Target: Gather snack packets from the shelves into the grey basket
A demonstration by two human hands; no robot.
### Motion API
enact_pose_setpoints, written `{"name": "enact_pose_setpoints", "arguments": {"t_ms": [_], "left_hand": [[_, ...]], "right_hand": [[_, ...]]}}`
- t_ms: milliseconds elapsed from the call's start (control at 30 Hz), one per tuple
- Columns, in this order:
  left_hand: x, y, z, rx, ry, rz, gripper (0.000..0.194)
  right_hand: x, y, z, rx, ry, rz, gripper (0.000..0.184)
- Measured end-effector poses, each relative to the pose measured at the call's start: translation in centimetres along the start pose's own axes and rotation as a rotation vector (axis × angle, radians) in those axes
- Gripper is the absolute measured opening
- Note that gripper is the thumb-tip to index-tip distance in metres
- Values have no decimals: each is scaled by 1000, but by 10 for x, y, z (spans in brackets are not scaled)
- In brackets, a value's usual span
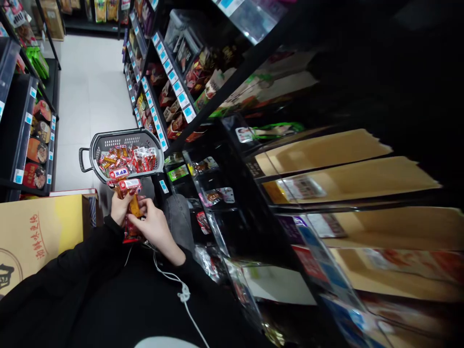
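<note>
Close to my body, my left hand (121,208) is closed around several small snack packets (131,185) with red, white and clear wrapping. Brown food shows through the clear film. My right hand (155,223) pinches the lower part of the same bunch, its thumb and fingers meeting at the packets' edge. More red and clear wrapping hangs below my fingers. Just beyond the hands stands a grey plastic basket (158,140) with slotted walls and a handle on its left. Similar red-and-white packets (145,157) lie heaped inside it.
On the left sits a yellow-brown cardboard box (54,232), beside a low shelf with round-labelled packs (34,175). Black shelving with price tags (174,79) runs along the right. Its nearby compartments hold loose packets (214,195) and brown cardboard cartons (348,181). Pale floor tiles (89,82) run ahead.
</note>
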State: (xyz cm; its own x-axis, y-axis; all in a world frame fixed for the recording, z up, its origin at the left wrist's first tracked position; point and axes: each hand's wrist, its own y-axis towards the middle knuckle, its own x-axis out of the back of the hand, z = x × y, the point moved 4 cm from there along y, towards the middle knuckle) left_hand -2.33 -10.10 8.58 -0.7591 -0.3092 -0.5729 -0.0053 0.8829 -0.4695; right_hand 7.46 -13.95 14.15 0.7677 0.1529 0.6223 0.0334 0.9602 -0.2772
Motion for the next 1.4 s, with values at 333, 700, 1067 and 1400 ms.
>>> {"name": "enact_pose_setpoints", "arguments": {"t_ms": [333,700,1067,1400], "left_hand": [[-1,-2,0,55,-26,15,48],[-2,-5,5,185,11,80,41],[-5,-6,3,184,11,92,42],[-1,-2,5,162,-12,45,33]], "right_hand": [[27,-3,-4,27,261,-233,22],[35,-7,-3,-2,1312,185,42],[52,-10,-2,99,897,-57,33],[71,1,-58,-85,-171,-246,20]]}}
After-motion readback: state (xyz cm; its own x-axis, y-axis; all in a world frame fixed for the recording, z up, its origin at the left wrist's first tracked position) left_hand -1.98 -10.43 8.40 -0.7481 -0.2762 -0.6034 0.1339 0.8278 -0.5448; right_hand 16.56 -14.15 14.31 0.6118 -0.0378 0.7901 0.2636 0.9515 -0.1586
